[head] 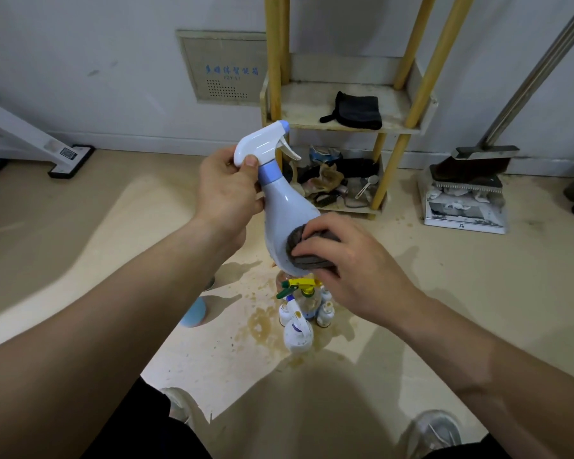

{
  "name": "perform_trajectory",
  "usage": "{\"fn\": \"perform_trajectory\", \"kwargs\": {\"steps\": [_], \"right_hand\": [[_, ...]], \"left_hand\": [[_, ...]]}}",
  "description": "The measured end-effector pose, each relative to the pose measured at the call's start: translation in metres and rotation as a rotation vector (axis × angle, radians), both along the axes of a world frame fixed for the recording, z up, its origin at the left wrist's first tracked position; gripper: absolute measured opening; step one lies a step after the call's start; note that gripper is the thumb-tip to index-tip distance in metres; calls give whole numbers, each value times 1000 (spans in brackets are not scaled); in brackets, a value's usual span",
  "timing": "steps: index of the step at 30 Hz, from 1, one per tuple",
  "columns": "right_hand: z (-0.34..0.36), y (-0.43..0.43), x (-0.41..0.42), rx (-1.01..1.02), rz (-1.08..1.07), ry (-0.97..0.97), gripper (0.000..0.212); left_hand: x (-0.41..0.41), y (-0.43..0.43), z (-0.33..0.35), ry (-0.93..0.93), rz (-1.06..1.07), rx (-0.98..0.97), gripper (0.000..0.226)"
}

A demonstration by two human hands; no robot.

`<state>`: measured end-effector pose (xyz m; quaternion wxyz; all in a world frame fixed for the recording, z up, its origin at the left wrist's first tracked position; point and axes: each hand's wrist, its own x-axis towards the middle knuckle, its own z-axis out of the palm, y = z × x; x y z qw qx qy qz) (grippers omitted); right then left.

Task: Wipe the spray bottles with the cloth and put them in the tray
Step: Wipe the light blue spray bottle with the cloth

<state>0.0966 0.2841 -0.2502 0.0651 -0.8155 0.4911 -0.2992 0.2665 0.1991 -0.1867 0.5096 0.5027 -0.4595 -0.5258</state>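
Left hand (224,190) grips white spray bottle (287,223) at neck; right hand (355,270) presses grey cloth (307,250) against body. Smooth plastic, probably light, slippery; neck seems safest hold.

left hand (226,190), right hand (355,270): bare, 2 forearms bare too | legs: black garment (136,425) | feet: 2 pale grey-white trainers, left trainer (179,405), right trainer (439,432)

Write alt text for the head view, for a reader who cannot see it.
A person's left hand holds a pale blue spray bottle by its neck while the right hand presses a grey cloth against its lower body. More bottles stand on the stained floor below.
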Motion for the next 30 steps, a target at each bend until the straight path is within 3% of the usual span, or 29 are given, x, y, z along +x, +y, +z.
{"fn": "perform_trajectory", "kwargs": {"steps": [10,14,17,21,23,26,30], "right_hand": [[0,-19,-19,409,-392,-507,21],[-7,-16,-12,584,-462,-547,19],[-1,-10,-3,474,-445,-440,27],[11,-5,7,249,-263,-278,41],[15,-7,6,161,-269,-293,40],[21,-12,2,87,-364,-408,35],[21,-15,-1,134,-401,-477,29]], "left_hand": [[-9,7,-7,-10,-24,20,19],[-10,5,-14,-50,22,22,16],[-9,3,-18,-52,60,22,15],[-12,4,-23,-50,43,23,13],[-17,10,-24,-61,-2,19,11],[-27,22,-27,-94,-102,-10,35],[-30,31,-27,-75,-176,-16,24]]}}
